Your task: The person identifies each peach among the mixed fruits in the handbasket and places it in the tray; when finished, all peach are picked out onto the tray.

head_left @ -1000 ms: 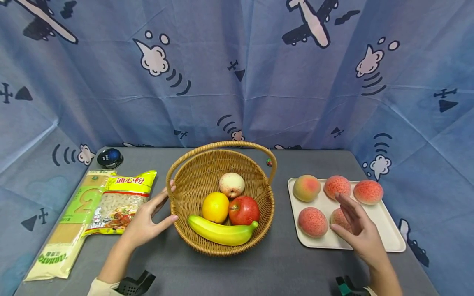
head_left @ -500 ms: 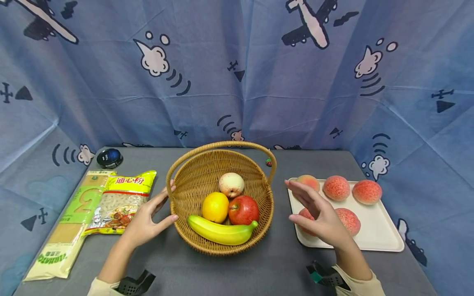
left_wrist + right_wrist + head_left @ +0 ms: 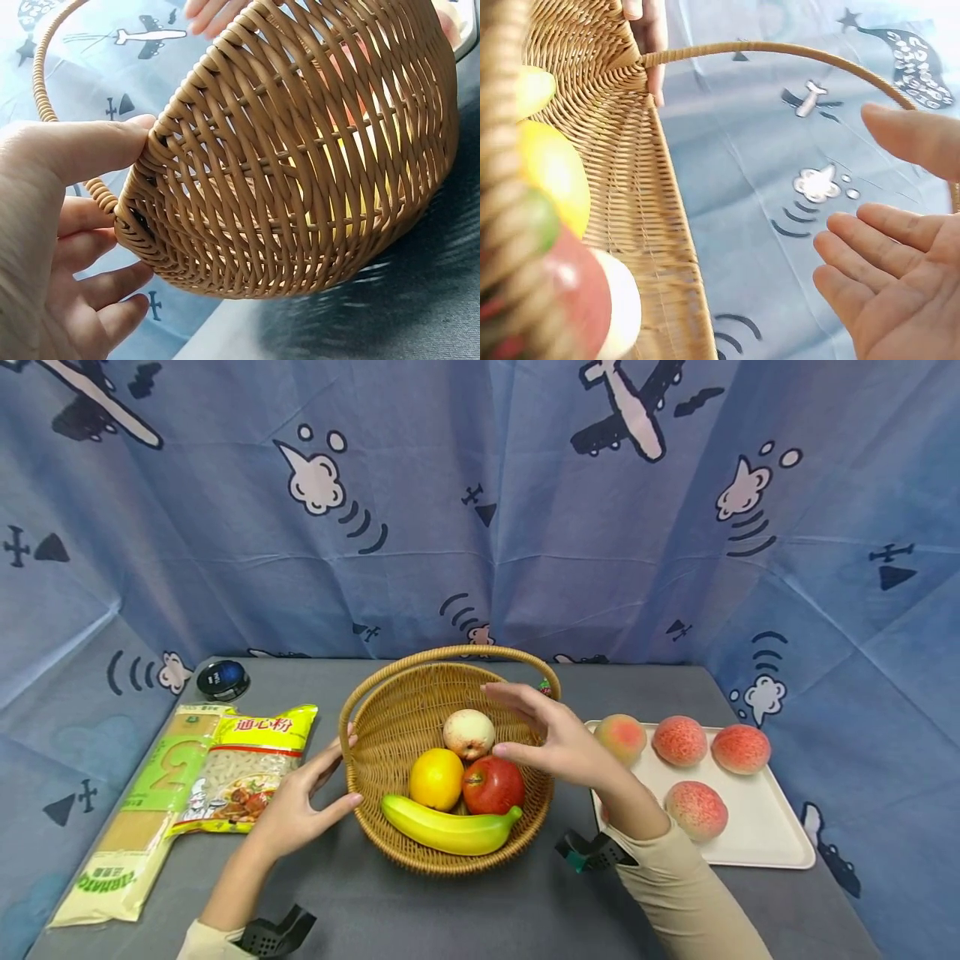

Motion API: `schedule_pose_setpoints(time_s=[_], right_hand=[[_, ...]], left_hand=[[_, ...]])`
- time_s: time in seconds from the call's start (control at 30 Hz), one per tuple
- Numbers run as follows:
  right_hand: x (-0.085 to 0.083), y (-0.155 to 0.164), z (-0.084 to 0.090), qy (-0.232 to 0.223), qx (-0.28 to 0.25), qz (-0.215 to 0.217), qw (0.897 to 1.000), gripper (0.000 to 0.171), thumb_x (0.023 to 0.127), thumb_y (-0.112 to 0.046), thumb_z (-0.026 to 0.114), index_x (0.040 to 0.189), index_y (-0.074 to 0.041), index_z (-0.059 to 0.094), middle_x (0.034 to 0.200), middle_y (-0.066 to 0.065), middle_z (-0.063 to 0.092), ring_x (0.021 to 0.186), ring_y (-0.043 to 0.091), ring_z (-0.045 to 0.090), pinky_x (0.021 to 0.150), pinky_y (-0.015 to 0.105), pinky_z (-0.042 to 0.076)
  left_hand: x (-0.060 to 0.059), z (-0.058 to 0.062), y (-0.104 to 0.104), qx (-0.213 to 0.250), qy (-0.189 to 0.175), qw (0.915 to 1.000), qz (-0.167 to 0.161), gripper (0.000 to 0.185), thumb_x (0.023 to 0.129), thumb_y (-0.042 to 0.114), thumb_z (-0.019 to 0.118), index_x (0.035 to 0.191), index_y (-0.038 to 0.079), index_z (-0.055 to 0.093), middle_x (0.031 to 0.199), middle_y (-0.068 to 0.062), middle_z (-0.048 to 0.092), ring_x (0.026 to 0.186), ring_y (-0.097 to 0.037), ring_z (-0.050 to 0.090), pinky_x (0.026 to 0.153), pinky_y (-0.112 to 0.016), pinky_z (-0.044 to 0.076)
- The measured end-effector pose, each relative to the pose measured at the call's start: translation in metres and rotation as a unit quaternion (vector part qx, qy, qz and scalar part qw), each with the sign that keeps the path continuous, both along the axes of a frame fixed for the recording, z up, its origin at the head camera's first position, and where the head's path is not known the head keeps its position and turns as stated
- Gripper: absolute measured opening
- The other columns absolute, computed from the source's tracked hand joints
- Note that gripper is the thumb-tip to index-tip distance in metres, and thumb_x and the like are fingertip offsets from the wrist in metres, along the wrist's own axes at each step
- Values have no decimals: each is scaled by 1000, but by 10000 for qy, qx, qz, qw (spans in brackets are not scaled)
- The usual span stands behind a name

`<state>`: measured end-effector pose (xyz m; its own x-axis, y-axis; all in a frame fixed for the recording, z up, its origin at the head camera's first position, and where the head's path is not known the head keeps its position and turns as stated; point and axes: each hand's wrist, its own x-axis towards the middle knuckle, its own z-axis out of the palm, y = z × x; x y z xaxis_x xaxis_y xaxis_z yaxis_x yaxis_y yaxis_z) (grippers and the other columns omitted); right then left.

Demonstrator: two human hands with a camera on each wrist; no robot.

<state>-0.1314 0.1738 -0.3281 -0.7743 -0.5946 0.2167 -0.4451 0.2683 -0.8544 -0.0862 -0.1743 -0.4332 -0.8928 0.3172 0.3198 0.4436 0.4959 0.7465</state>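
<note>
Two open-fingered hands flank the basket [image 3: 420,727]: left [image 3: 296,810] touching, right [image 3: 562,743] empty above fruit.

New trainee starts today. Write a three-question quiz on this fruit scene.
1. True or false: the left hand touches the wicker basket.
2. How many peaches show on the white tray? A) three B) four C) six
3. Fill in: the right hand is open above the ____.

Key: 1 true, its thumb and fingers rest on the rim. 2 B. 3 basket; it holds nothing, and below lie a banana, an orange and a red apple.
</note>
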Motion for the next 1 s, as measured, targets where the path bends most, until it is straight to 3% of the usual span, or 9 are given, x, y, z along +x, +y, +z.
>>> schedule_pose_setpoints(time_s=[0.23, 0.47, 0.63, 0.8, 1.0], right_hand=[[-37, -27, 3, -454, 308, 250, 9982, 59, 89, -15, 67, 141, -6, 41, 144, 14, 44, 135, 26, 40, 113, 39, 35], [-63, -45, -12, -909, 486, 163, 9945, 58, 88, -15, 67, 140, -5, 43, 143, 14, 45, 135, 29, 39, 113, 43, 34], [-75, -49, -29, -1123, 666, 171, 9913, 60, 88, -14, 67, 140, 1, 41, 143, 18, 44, 134, 32, 38, 113, 46, 33], [-81, -50, -42, -1256, 1018, 119, 9868, 60, 87, -15, 68, 138, 3, 42, 143, 19, 44, 133, 31, 40, 112, 43, 35], [-84, -51, -51, -1575, 1327, 93, 9785, 61, 89, -18, 66, 140, 2, 40, 145, 18, 42, 135, 31, 38, 112, 45, 35]], left_hand=[[0, 0, 0, -35, -23, 10000, 7, 67, 84, 13, 72, 144, 9, 42, 148, -15, 41, 131, 3, 32, 98, -6, 33], [0, 0, 1, -29, -47, 10000, 4, 67, 83, 13, 72, 143, 7, 42, 147, -17, 41, 131, -3, 33, 99, -8, 34], [0, 1, 2, -33, -81, 10000, -11, 67, 83, 13, 73, 142, 6, 42, 147, -17, 41, 132, -8, 35, 100, -11, 35], [1, 2, 2, -1, -132, 9999, -11, 67, 83, 14, 72, 142, 6, 43, 147, -16, 41, 132, -4, 34, 100, -9, 34], [0, 1, 1, -71, -110, 9999, 24, 66, 84, 16, 72, 143, 8, 43, 148, -13, 40, 133, -3, 34, 101, -14, 37]])
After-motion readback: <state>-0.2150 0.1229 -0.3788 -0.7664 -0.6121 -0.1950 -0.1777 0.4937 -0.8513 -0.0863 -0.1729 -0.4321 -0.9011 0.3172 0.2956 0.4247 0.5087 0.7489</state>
